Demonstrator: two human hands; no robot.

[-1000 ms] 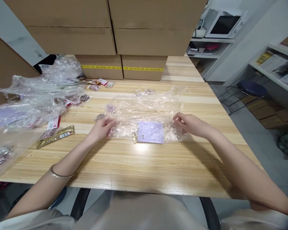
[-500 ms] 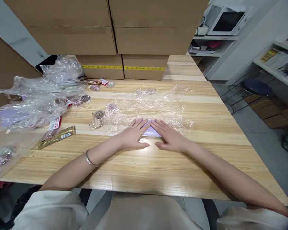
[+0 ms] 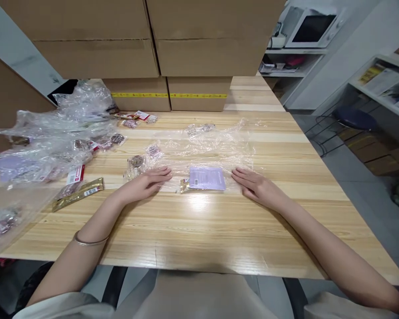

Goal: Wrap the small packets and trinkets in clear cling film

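Observation:
A clear plastic sheet (image 3: 206, 148) lies spread and wrinkled on the wooden table. At its near edge a lilac packet (image 3: 208, 178) lies flat, with a gold packet (image 3: 185, 186) showing from under its left end. My left hand (image 3: 149, 180) presses flat on the sheet left of the packets, fingers stretched out. To the right of them my right hand (image 3: 254, 185) rests on the sheet's right part, its fingers extended too. Neither hand holds anything. Beside my left hand sits a small wrapped brown piece (image 3: 137, 161), and a pinkish wrapped piece (image 3: 154, 151) is just beyond.
A heap of clear plastic bags (image 3: 60, 137) with wrapped items covers the table's left side. Near it lies a long gold packet (image 3: 78, 195). Cardboard boxes (image 3: 196, 95) stand stacked along the back. A stool (image 3: 355, 118) is on the floor at right.
My hands have slid apart, left and right, from the middle of the sheet to its sides. The lilac packet and the gold packet's end are now uncovered.

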